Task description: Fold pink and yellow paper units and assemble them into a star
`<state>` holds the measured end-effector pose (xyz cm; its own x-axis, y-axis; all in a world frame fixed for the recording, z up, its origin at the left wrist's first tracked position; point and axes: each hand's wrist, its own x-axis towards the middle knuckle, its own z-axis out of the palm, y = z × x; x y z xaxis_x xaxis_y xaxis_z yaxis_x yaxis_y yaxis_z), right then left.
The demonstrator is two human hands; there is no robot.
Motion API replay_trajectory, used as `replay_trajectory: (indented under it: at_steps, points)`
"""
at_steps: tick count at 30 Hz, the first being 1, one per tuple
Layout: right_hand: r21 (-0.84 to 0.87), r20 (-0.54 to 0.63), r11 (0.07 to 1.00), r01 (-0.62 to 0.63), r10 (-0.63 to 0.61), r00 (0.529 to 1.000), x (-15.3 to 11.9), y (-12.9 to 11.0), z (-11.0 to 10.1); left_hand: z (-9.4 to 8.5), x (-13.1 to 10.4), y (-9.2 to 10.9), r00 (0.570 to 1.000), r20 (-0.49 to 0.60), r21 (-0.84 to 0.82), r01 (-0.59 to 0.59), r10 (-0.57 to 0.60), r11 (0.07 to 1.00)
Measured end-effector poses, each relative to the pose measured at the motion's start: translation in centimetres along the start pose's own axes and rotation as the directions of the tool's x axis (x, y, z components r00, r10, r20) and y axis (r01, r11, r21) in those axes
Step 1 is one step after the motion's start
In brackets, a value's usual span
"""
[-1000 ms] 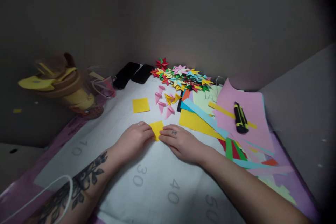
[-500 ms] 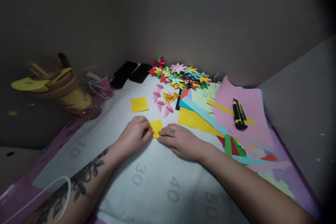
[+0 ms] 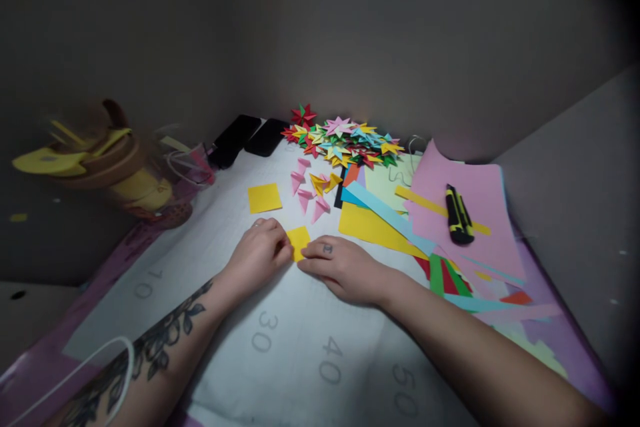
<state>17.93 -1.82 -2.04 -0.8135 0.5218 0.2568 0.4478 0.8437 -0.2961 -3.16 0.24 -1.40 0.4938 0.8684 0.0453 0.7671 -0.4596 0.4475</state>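
Observation:
Between my two hands a small yellow paper piece lies on the white numbered sheet. My left hand pinches its left edge, fingers curled together. From the other side my right hand presses on the right edge with fingers closed; the lower corner is partly hidden by the fingertips. A flat yellow paper square rests just beyond my left hand. Further off are several folded pink paper pieces and folded yellow pieces.
Colourful folded paper stars are heaped at the back. A utility knife lies on pink paper at right, near paper strips. Two black phones are at the back left, with a brown-and-yellow pot nearer the left edge.
Both hands stay at the yellow paper piece, with only slight finger movement. The whole view has shifted a little; the other things lie as before.

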Motion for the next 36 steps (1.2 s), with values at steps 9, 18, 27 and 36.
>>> replay_trajectory:
  at_steps: [9, 18, 27, 36]
  points:
    - [-0.008, 0.053, 0.996, -0.086, 0.086, 0.995, 0.3, -0.7, 0.1, -0.2, -0.2, -0.4, 0.999, -0.01, -0.015, 0.034, -0.034, 0.999]
    - [-0.099, 0.125, 0.954, -0.285, 0.296, 0.947, 1.9, -2.6, 0.7, -0.8, -0.4, -2.2, 1.0, -0.004, -0.102, 0.01, -0.011, 0.995]
    - [-0.051, 0.065, 0.948, -0.313, 0.316, 0.947, 2.2, -2.4, 1.5, -0.9, -0.7, -1.8, 0.999, -0.047, -0.078, -0.001, -0.003, 0.997]
    - [0.08, -0.152, 0.982, -0.171, 0.182, 0.971, 0.6, -1.9, 1.2, -1.3, -0.8, -1.3, 1.0, -0.02, -0.055, -0.002, 0.001, 0.999]
